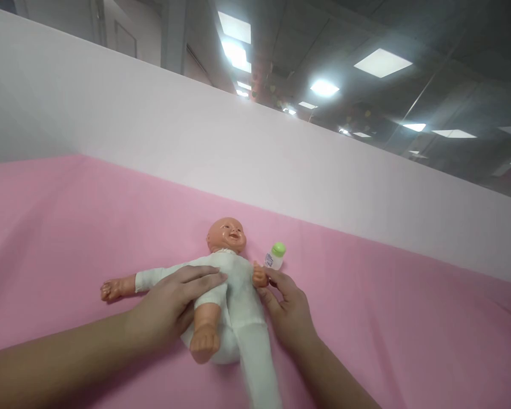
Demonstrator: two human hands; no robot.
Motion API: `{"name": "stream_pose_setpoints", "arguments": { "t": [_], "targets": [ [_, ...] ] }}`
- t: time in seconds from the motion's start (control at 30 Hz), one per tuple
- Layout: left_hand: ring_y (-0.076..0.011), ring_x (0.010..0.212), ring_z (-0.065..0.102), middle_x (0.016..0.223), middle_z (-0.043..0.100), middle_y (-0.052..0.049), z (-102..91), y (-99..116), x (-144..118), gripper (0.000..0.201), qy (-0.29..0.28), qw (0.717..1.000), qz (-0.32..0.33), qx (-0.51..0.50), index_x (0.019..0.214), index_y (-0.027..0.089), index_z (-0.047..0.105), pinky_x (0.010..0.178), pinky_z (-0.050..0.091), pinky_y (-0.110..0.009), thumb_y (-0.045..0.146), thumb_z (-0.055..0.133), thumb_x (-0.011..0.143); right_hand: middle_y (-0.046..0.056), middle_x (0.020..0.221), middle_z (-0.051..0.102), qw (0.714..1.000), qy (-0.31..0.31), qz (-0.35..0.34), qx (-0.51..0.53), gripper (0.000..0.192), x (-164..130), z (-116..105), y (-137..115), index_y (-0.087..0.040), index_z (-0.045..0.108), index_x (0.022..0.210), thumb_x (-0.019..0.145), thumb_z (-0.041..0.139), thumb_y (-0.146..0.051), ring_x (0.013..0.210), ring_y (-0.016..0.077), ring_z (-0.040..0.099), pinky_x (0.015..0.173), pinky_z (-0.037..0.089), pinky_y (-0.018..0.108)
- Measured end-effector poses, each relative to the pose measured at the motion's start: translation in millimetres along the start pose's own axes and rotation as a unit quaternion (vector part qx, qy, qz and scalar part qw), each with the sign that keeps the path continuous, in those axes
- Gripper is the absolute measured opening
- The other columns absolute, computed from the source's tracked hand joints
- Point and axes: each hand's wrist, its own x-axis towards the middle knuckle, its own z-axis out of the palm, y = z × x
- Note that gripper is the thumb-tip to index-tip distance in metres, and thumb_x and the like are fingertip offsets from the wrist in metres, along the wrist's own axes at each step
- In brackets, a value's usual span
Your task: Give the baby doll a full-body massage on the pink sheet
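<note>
A baby doll [242,301] with a white cloth body lies on its back on the pink sheet [357,341], its bald plastic head toward the wall. One leg is bent up, with its bare plastic foot toward me; the other stretches toward the lower edge. My left hand [179,295] is wrapped over the doll's bent leg, fingers lying across it and thumb mostly hidden behind. Between thumb and fingers, my right hand [287,307] pinches the doll's small plastic hand [260,276] at its side. The doll's other arm reaches out to the left.
Just beyond my right hand lies a small bottle [275,257] with a green cap. A white wall panel [255,153] borders the pink surface at the back. Lit ceiling panels [383,62] show above it.
</note>
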Motion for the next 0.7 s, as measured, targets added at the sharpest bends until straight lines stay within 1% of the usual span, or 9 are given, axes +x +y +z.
{"name": "stream_pose_setpoints", "arguments": {
  "t": [0.07,0.1,0.23,0.33,0.43,0.5,0.53,0.6,0.7],
  "targets": [
    [-0.0268,0.129,0.06,0.143,0.061,-0.006,3.4,-2,1,0.061,-0.012,1.0,-0.017,-0.004,0.146,0.033,0.054,0.108,0.052,-0.043,0.011,0.055,0.089,0.004,0.133,0.068,0.997,-0.029,-0.048,-0.045,0.034,-2,4,0,-0.033,0.071,0.125,0.093,0.062,-0.039,0.128,0.0284,0.059,0.114,0.043,0.052],
    [-0.0271,0.129,0.059,0.143,0.061,-0.006,4.3,-3,1,0.061,-0.014,1.0,-0.021,-0.008,0.146,0.033,0.054,0.109,0.051,-0.043,0.012,0.055,0.089,0.004,0.136,0.066,0.996,-0.04,-0.058,-0.059,0.034,-2,5,1,-0.035,0.071,0.127,0.095,0.06,-0.039,0.131,0.0287,0.056,0.116,0.04,0.054],
    [-0.0277,0.127,0.06,0.14,0.064,-0.008,3.0,-2,4,0.055,-0.008,1.0,-0.02,-0.019,0.143,0.031,0.058,0.108,0.051,-0.045,0.014,0.056,0.09,0.003,0.146,0.059,0.993,-0.08,-0.043,-0.079,0.04,-3,7,4,-0.038,0.067,0.133,0.093,0.063,-0.042,0.14,0.0307,0.047,0.119,0.034,0.06],
    [-0.0275,0.124,0.062,0.134,0.067,-0.006,-1.5,4,6,0.054,0.023,0.999,0.035,-0.025,0.14,0.037,0.058,0.106,0.053,-0.045,0.015,0.055,0.091,0.004,0.147,0.058,0.995,-0.072,-0.023,-0.059,0.045,-4,7,4,-0.034,0.066,0.134,0.089,0.068,-0.04,0.14,0.0311,0.047,0.119,0.035,0.058],
    [-0.0292,0.122,0.063,0.133,0.067,-0.004,-7.4,19,5,0.057,0.047,0.993,0.099,-0.035,0.141,0.045,0.053,0.102,0.055,-0.045,0.018,0.056,0.09,0.006,0.139,0.064,0.998,-0.057,0.002,0.006,0.047,-2,5,2,-0.03,0.065,0.134,0.089,0.067,-0.042,0.129,0.0301,0.058,0.112,0.045,0.051],
    [-0.03,0.122,0.064,0.135,0.066,-0.005,-11.5,34,1,0.06,0.025,0.99,0.132,-0.037,0.143,0.044,0.048,0.101,0.056,-0.045,0.02,0.057,0.089,0.007,0.13,0.069,0.997,-0.039,0.033,0.066,0.046,2,1,3,-0.027,0.064,0.134,0.093,0.063,-0.048,0.117,0.0287,0.066,0.103,0.053,0.047],
    [-0.03,0.122,0.065,0.135,0.066,-0.006,-13.5,41,-1,0.06,0.005,0.988,0.151,-0.036,0.144,0.043,0.047,0.102,0.056,-0.045,0.021,0.057,0.089,0.008,0.126,0.071,0.994,-0.019,0.049,0.092,0.047,4,-1,5,-0.026,0.064,0.133,0.093,0.062,-0.051,0.113,0.0283,0.068,0.1,0.055,0.045],
    [-0.0293,0.121,0.065,0.134,0.068,-0.009,-16.9,55,-3,0.054,-0.035,0.98,0.194,-0.037,0.144,0.038,0.047,0.105,0.054,-0.045,0.025,0.056,0.092,0.009,0.126,0.071,0.986,0.042,0.083,0.139,0.051,10,-8,13,-0.023,0.062,0.132,0.092,0.062,-0.056,0.113,0.0282,0.068,0.098,0.056,0.043],
    [-0.0271,0.118,0.067,0.128,0.071,-0.01,-20.7,68,-3,0.044,-0.083,0.967,0.24,-0.038,0.139,0.032,0.053,0.107,0.052,-0.042,0.028,0.055,0.095,0.009,0.132,0.067,0.964,0.13,0.15,0.179,0.06,19,-19,33,-0.023,0.056,0.136,0.088,0.065,-0.059,0.117,0.0277,0.066,0.093,0.059,0.04]
  ]
}}
